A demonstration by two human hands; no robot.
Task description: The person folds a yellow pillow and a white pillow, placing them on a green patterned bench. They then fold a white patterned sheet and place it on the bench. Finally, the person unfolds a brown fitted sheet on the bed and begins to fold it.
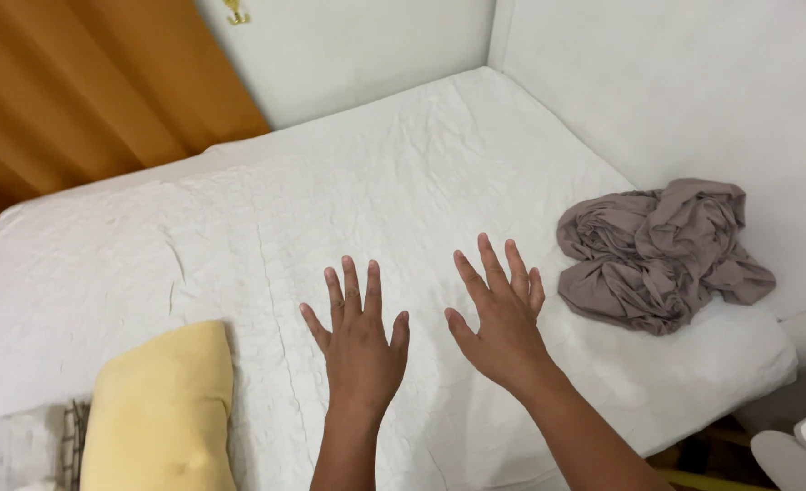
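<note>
fingers of both hands were spread, holding nothing, over the mattress [403,182]. the grey cloth [662,250] lay bunched to the right, nearer my right hand [503,323] than my left hand [362,345].

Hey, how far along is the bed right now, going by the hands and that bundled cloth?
Looks done: the white mattress lies bare, wrinkled but flat, with a yellow pillow at its near left end. In hand: nothing. The left hand and right hand are open, fingers spread, palms down over the mattress. Left: the grey-brown sheet is untouched, bunched in a heap at the right edge, not spread.
</note>
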